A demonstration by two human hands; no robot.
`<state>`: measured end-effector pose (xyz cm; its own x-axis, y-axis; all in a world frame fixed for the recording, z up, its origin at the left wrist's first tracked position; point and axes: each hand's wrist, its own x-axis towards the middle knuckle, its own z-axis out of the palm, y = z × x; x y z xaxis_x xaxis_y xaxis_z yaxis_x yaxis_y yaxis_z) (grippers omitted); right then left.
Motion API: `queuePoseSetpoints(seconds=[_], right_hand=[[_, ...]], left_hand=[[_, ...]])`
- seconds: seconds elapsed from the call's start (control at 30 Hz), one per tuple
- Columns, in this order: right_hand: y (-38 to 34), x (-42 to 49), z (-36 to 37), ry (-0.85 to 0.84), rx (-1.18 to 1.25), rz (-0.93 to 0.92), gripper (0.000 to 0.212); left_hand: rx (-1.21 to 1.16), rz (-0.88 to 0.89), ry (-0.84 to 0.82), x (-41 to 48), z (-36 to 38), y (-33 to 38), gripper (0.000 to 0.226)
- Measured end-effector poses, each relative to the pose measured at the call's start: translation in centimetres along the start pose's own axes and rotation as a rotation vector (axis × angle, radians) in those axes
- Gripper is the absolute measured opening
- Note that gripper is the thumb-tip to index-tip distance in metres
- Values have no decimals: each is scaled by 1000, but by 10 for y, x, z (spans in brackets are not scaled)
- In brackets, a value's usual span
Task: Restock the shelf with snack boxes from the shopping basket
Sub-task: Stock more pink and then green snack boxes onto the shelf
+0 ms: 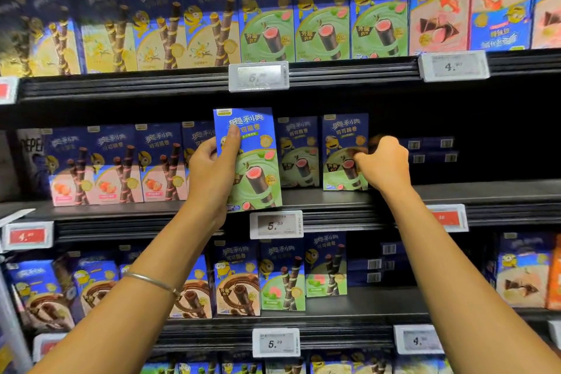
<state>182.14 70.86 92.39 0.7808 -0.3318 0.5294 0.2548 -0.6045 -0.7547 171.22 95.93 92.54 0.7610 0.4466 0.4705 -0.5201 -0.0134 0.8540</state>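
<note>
Left hand point(209, 170) grips one green snack box point(258, 161), thumb across its front near the top, fingers wrapped behind; a firm hold. The box is upright, held in front of the middle shelf point(455, 191), its bottom edge just above the price tag point(276, 225). Right hand point(385, 161) is at the right edge of the rightmost standing green box point(341, 143) on that shelf, fingers curled with tips touching its front; I can't tell if it's actually pinching. A second standing green box point(299, 152) sits between the two, further back. Pink-front boxes point(118, 167) fill the shelf's left part. Flat-lying boxes point(431, 149) are stacked behind the right hand. There is a thin bracelet point(151, 281) on the left wrist.
</note>
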Motion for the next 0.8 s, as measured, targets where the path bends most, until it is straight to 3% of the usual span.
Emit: queuePoseSetpoints(seconds=[0.27, 0.5, 0.6, 0.8], right_hand=[[-4, 3, 4, 15, -57, 27, 22], [-10, 6, 10, 3, -96, 51, 26], [-10, 7, 12, -4, -72, 54, 16], [-11, 7, 11, 1, -75, 78, 28]], left_hand=[[24, -9, -13, -2, 5, -2, 52], [10, -15, -19, -4, 14, -3, 53], [-6, -21, -23, -5, 15, -3, 53], [-8, -23, -28, -5, 14, -3, 52]])
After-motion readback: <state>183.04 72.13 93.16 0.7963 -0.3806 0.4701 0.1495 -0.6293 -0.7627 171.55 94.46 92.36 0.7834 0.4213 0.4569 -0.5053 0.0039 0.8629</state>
